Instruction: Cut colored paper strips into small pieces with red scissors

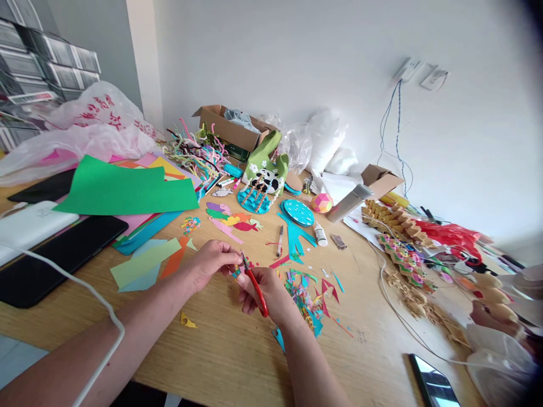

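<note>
My right hand (271,291) is closed around a pair of red-handled scissors (258,291), whose blades point up and left. Close to the blade tips, my left hand (216,260) has its fingers pinched together. Whatever lies between those fingers is too small to make out. Tiny coloured paper bits show just below and behind the fingertips. Beyond the hands lie several coloured paper fish (231,217) and a small pile of confetti (190,225). To the right of my right hand spreads a heap of paper scraps (303,297).
Coloured paper sheets (123,189) and a black tablet-like slab (59,257) lie on the left. A white cable (99,294) crosses my left forearm. Farther back stand a cardboard box (229,124) and a grey bottle (350,203). A phone (432,381) rests at the front right.
</note>
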A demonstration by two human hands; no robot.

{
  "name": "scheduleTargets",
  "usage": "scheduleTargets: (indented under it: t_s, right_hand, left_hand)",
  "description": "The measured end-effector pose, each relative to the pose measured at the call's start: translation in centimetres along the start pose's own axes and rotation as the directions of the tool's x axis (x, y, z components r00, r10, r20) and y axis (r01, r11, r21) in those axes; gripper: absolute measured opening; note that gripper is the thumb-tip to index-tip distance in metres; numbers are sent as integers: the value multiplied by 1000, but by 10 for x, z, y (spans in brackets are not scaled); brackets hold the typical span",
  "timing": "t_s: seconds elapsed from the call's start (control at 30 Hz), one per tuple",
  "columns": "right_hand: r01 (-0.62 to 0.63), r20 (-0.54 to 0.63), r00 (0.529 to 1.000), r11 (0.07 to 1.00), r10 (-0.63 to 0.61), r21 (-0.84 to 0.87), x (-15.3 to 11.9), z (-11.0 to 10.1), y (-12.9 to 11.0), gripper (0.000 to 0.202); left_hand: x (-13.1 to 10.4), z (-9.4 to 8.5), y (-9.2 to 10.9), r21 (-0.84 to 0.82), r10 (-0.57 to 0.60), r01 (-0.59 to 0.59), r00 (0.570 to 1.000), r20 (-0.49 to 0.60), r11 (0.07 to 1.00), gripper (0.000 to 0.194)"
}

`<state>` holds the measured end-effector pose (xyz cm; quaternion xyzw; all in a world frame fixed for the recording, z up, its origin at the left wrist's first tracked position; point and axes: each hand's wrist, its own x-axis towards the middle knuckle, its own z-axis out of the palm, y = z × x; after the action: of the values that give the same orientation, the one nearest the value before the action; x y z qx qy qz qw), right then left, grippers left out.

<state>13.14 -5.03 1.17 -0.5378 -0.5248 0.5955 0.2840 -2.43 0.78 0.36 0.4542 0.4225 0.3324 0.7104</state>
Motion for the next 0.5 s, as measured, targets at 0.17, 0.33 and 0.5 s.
scheduleTargets:
  t_s: [0.17,0.33,0.5]
  right_hand:
    - [-14,3,1000,1000,14,-13,-1,0,1,56]
    - [-27,-1,1000,1000,27,-15,0,-1,2,57]
    - [-21,-1,1000,1000,21,11,2,-1,3,58]
  left_hand:
    - [1,0,1,1,-11,11,1000,12,1000,18]
    - [0,1,2,-36,-25,25,1000,-6,999,19]
    - [-1,1,2,-25,-12,12,1000,13,1000,18]
